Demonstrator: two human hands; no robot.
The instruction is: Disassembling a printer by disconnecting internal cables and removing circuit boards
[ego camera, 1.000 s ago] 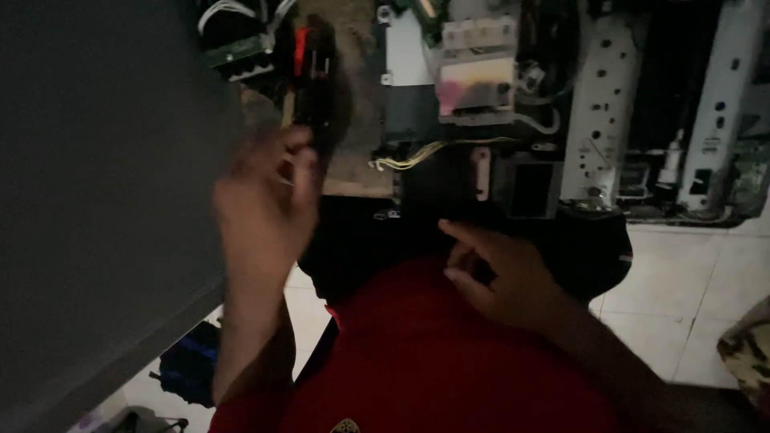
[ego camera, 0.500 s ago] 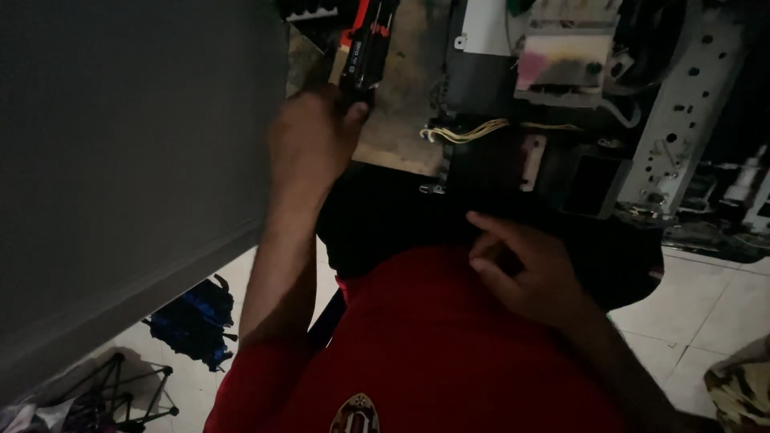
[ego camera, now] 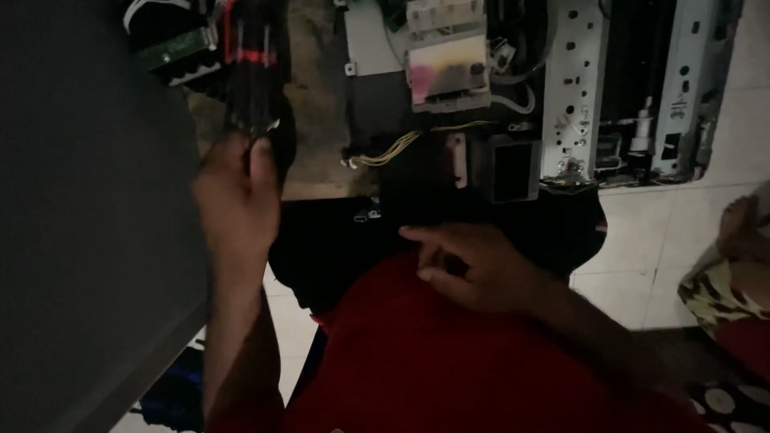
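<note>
The fingers [ego camera: 257, 156] of the left hand [ego camera: 237, 200] are curled shut around the lower end of a dark, rod-like bundle [ego camera: 255, 76] with red bands near its upper part; the thumb and forefinger pinch it where a pale clip or tip shows just above the knuckles. The bundle runs nearly straight up and away from the hand, its long axis close to vertical in the head view and leaning only slightly, its far end reaching toward a green circuit board [ego camera: 180, 52] at the top left. The right hand [ego camera: 473, 269] is well apart from the bundle, lower and toward the middle, resting on a black piece [ego camera: 337, 248] that lies across the person's lap over a red shirt [ego camera: 449, 369]; its fingers are loosely bent with the forefinger stretched leftward, holding nothing that can be made out. So the left hand is the one on the bundle, and the right would have to cross up and left to reach it. Beyond both hands stands an opened machine [ego camera: 497, 88] with a pale inner block, yellow wires [ego camera: 393, 148] and a perforated metal bracket [ego camera: 571, 88]. A large grey panel [ego camera: 88, 240] fills the left side, and pale floor tiles [ego camera: 658, 232] show at right.
</note>
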